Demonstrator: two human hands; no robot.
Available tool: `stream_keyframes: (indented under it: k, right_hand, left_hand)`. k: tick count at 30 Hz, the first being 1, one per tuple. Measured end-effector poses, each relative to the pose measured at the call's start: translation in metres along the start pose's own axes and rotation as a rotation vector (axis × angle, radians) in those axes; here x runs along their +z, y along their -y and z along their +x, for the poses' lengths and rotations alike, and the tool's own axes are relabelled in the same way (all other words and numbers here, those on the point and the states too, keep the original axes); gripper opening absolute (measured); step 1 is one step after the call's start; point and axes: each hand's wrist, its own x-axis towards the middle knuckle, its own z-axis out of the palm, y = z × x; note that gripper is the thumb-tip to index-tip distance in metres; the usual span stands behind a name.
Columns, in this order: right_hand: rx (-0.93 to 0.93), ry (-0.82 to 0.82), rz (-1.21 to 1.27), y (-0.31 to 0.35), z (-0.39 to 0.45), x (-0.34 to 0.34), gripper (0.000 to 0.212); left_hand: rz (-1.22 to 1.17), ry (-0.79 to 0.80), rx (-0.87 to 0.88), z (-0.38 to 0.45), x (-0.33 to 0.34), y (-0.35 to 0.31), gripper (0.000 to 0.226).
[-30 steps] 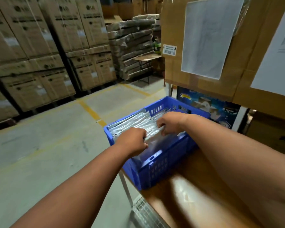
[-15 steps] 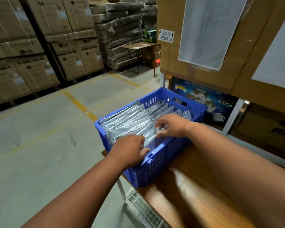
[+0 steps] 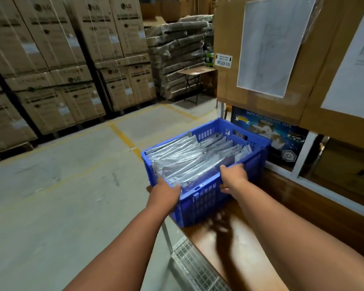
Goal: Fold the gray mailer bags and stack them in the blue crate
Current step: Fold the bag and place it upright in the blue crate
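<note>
Head view: the blue crate (image 3: 206,198), at the wooden table's (image 3: 235,244) far left corner, is nearly full of folded gray mailer bags (image 3: 189,162); no unfolded bag shows. Left hand (image 3: 165,193) and right hand (image 3: 233,175) grasp its near rim. Beyond lie concrete floor (image 3: 72,175) and stacked cartons (image 3: 61,59).

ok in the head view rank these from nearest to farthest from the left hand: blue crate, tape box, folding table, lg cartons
1. blue crate: the left hand grips its near left corner.
2. tape box: just behind the crate, to the right.
3. folding table and lg cartons: both far across the floor, table ahead, cartons to the left; too close to call.
</note>
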Motion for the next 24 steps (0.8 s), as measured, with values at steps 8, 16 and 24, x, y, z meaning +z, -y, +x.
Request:
stream_keyframes:
  k: [8, 16, 24]
  right_hand:
    - [0.067, -0.01, 0.158, -0.007, 0.001, 0.01, 0.075]
    - [0.023, 0.05, 0.11, -0.027, -0.012, -0.024, 0.048]
    - [0.044, 0.073, 0.155, -0.024, -0.005, -0.026, 0.056]
  left_hand:
    - [0.015, -0.065, -0.032, -0.029, 0.017, -0.012, 0.053]
    - [0.021, -0.094, 0.004, -0.07, 0.046, -0.009, 0.051]
    - [0.023, -0.109, 0.021, -0.062, 0.041, -0.013, 0.055]
